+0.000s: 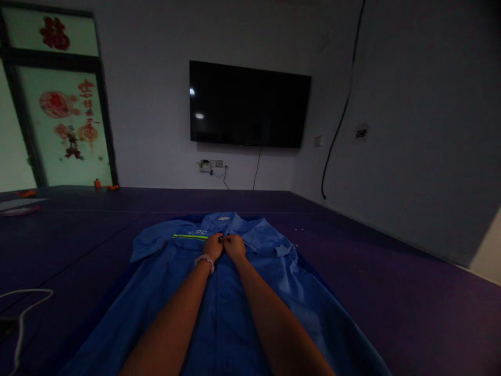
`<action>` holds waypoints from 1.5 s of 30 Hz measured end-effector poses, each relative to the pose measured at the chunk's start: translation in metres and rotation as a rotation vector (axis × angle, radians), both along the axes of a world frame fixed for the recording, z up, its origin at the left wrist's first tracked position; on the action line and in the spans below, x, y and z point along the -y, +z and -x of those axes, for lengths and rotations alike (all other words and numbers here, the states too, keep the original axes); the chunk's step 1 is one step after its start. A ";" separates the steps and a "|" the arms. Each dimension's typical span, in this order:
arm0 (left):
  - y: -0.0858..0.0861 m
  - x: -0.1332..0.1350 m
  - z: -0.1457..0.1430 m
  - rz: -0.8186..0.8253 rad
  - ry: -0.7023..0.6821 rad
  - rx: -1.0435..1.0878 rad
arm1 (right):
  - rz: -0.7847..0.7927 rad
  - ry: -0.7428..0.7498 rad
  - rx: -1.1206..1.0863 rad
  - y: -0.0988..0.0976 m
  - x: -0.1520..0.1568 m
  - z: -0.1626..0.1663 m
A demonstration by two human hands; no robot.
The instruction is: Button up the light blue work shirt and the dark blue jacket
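A blue work shirt point(297, 292) lies flat on the dark purple table point(391, 271), collar pointing away from me, with a yellow-green stripe point(190, 236) across its chest. My left hand point(213, 245), with a bead bracelet on its wrist, and my right hand point(234, 245) meet at the shirt's front just below the collar. Both hands have their fingers pinched together on the shirt's front edge, touching each other. What exactly sits between the fingertips is too small to see.
A black TV point(248, 104) hangs on the far wall above a socket with cables point(211, 166). A white cable point(23, 313) lies at the table's left edge. Small orange objects point(104, 185) sit at the far left, by a glass door with red decorations.
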State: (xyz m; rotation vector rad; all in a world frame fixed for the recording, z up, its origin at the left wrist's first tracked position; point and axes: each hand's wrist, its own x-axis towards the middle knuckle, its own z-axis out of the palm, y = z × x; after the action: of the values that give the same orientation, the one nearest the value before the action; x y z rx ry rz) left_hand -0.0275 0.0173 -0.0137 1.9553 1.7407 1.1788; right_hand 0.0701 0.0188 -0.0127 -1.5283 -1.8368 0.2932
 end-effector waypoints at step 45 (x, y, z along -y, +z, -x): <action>-0.002 -0.002 -0.002 0.038 0.024 -0.005 | 0.027 -0.002 0.029 0.001 0.002 0.000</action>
State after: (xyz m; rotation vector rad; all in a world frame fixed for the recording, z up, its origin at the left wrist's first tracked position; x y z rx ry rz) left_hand -0.0259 0.0192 -0.0157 1.9225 1.7798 1.1414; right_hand 0.0703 0.0169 -0.0113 -1.5601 -1.8610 0.2974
